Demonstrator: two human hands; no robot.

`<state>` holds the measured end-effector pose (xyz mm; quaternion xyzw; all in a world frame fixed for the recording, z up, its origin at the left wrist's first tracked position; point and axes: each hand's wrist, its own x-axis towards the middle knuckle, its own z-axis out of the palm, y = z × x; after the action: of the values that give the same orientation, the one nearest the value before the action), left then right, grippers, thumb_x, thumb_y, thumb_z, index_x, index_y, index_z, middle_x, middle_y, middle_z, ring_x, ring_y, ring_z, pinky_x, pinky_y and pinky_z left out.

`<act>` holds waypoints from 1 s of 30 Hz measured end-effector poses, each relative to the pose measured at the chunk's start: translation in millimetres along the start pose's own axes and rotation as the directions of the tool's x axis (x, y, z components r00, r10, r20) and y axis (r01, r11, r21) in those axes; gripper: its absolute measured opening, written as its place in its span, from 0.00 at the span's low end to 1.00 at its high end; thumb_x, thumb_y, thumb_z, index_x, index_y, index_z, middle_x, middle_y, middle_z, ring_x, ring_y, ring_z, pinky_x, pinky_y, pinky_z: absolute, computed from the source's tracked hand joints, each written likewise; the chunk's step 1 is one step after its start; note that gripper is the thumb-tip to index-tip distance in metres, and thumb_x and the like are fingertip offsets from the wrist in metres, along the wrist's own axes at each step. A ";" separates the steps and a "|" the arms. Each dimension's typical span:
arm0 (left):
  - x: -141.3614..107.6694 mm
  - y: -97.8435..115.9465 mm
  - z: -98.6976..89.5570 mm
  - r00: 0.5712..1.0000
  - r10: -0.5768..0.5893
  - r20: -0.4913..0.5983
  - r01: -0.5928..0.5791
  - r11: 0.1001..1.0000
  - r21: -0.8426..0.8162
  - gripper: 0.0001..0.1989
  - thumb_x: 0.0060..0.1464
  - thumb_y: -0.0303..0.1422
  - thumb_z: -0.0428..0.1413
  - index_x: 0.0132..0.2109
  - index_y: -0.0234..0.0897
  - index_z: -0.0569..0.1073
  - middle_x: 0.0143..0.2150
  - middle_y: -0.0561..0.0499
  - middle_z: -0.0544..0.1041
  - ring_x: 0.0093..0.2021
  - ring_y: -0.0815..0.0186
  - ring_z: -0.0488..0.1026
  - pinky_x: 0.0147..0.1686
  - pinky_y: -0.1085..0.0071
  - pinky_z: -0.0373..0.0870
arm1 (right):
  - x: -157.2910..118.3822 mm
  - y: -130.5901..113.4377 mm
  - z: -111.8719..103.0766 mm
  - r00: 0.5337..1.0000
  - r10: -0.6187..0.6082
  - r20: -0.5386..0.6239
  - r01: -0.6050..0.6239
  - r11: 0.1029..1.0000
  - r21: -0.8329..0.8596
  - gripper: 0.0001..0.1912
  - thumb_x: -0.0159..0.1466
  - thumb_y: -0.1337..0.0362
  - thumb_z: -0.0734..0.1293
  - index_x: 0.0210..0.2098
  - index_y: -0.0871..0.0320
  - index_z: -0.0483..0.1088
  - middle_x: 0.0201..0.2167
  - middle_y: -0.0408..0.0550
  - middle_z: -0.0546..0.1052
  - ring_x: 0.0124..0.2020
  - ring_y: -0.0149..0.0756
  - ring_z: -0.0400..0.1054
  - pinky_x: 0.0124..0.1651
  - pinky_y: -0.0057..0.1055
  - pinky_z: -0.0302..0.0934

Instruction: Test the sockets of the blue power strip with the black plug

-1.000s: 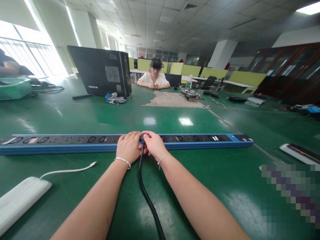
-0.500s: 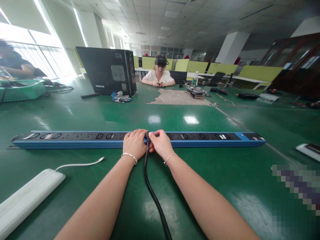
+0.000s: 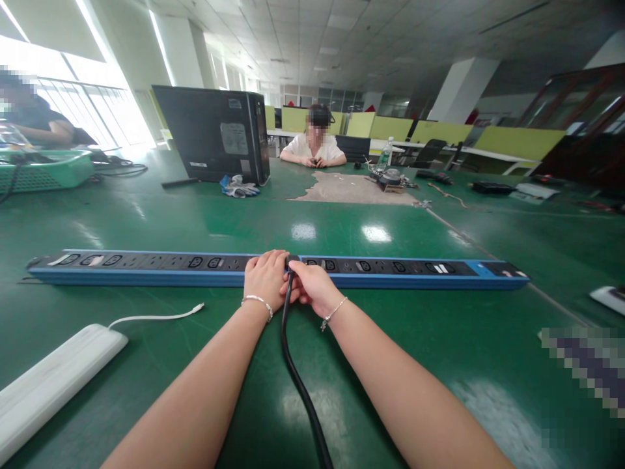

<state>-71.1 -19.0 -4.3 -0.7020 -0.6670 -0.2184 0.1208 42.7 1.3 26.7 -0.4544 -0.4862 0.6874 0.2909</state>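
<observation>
A long blue and black power strip (image 3: 146,277) lies across the green table, its top lined with several sockets. My left hand (image 3: 266,277) is closed over the middle of the strip, its fingers together along the top and thumb side next to the plug. A thick black power cord (image 3: 297,378) runs from the strip towards me between my forearms. At its end, my right hand (image 3: 312,283) pinches the black plug (image 3: 291,260) with the thumb on top. The plug stands at a socket; how deep it sits is hidden by my fingers.
A white wooden-looking bar (image 3: 63,378) with a short white cable (image 3: 156,318) lies front left. Behind the strip are a black computer case (image 3: 209,133), gloves (image 3: 239,187) and a green basket (image 3: 49,172). Across the table sits a person (image 3: 315,146); another person (image 3: 43,117) is far left.
My right hand has shifted on the plug, its fingers now lower and the thumb nearer the cord. My left hand stays on the strip. The view has turned slightly.
</observation>
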 end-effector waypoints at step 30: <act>5.0 3.4 -1.3 0.998 -0.064 0.020 0.064 0.997 -0.031 0.31 0.46 0.55 0.54 0.53 0.43 0.67 0.56 0.46 0.72 0.56 0.55 0.65 0.55 0.57 0.56 | -44.1 -49.3 -132.0 0.986 0.152 -0.073 -0.162 0.973 -0.162 0.19 0.68 0.64 0.53 0.25 0.62 0.66 0.15 0.49 0.73 0.12 0.26 0.62 0.12 0.19 0.49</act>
<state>-67.8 -15.5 -0.4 -0.6842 -0.6867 -0.2260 0.0962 178.9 35.2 72.7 -0.5348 -0.4956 0.6511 0.2108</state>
